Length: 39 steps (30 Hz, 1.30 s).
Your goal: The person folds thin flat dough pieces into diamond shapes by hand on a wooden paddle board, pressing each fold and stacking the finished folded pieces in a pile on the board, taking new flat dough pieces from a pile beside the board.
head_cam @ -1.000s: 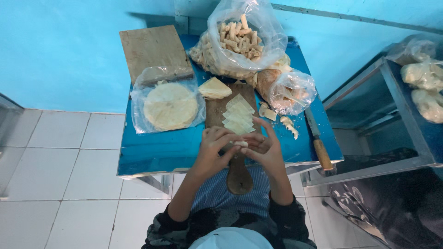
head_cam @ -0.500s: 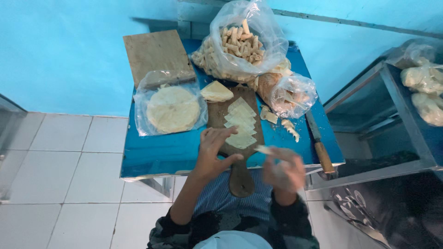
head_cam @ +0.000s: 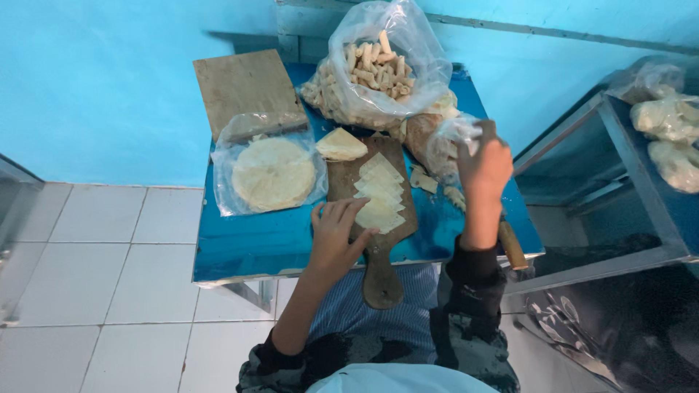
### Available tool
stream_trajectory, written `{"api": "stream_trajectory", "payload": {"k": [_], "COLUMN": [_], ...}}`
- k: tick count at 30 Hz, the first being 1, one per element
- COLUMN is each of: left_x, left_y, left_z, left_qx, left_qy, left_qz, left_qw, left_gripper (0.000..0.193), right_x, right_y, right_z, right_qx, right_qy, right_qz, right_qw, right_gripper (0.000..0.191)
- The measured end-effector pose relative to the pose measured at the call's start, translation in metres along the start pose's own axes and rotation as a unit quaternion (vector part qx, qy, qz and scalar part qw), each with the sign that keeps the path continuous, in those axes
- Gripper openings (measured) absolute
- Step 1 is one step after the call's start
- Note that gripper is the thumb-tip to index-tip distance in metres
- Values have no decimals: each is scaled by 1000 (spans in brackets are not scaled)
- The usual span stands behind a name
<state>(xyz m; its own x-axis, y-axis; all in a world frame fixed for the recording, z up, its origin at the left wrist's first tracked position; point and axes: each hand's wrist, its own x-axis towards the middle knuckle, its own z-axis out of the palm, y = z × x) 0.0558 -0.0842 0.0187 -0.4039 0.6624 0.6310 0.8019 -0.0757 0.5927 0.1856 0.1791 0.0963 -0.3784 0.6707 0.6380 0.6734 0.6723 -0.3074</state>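
My left hand (head_cam: 337, 234) lies with fingers apart on the near edge of a stack of pale cut pastry sheets (head_cam: 380, 195). The sheets sit on a wooden paddle board (head_cam: 341, 185) whose handle (head_cam: 382, 280) hangs over the table's front edge. My right hand (head_cam: 484, 166) is raised at the right. Its curled fingers are at the mouth of a small clear plastic bag (head_cam: 439, 143); what they hold is hidden. A folded pastry wedge (head_cam: 340, 145) lies at the board's far left corner.
The blue table (head_cam: 247, 244) also carries a clear bag of round pastry sheets (head_cam: 273, 175), a bare wooden board (head_cam: 246, 89), a large clear bag of rolled sticks (head_cam: 375, 73), scraps (head_cam: 423, 180) and a wooden-handled knife (head_cam: 512, 246). A metal rack (head_cam: 619, 258) with filled bags (head_cam: 670, 124) stands at the right.
My two hands were together over the board's near end. The right hand then lifted away with a small rolled piece and moved up and right to the small bag. The left hand stayed on the sheets.
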Motion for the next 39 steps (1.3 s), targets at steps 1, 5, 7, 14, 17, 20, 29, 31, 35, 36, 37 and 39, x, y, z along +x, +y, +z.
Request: {"api": "stream_trajectory", "payload": {"k": [1,5,7,14,17,20,29,31,35,36,37,39], "left_x": [1,1,0,-1,-2,-3,-3,-2,-2,-2,-2,-1], "left_y": [0,0,1,-1,-5,-9,-9,-6,-3,-2,-2,-2], "left_z": [1,2,2,5,8,12,23,23,22,21,21,22], "left_qx": [9,16,27,44,46,56,174,185,185,182,179,173], "left_qy": [0,-3,-2,-20,-19,-13,31,33,26,24,22,15], "left_qz": [0,-1,2,-2,0,-3,-56,-53,-57,-56,-54,-59], "left_qw": [1000,1000,1000,999,999,998,983,981,981,981,982,983], "left_gripper": [52,50,49,48,47,47,43,44,30,28,27,22], "right_x": [-2,-6,-10,-7,-5,-7,-9,-10,-16,-18,-19,-24], "right_y": [18,71,82,70,61,55,67,77,92,95,97,99], "right_z": [8,40,53,63,59,55,56,53,42,39,36,28], "right_qx": [-46,-11,24,224,221,199,270,298,329,325,320,324], "right_qy": [-25,-62,-3,89,109,113,99,115,160,170,180,186], "right_qz": [37,42,4,44,14,-27,17,58,104,105,106,98], "right_qw": [998,997,1000,970,969,973,958,946,925,924,924,922], "right_gripper": [41,40,36,27,30,35,35,34,37,37,38,35]}}
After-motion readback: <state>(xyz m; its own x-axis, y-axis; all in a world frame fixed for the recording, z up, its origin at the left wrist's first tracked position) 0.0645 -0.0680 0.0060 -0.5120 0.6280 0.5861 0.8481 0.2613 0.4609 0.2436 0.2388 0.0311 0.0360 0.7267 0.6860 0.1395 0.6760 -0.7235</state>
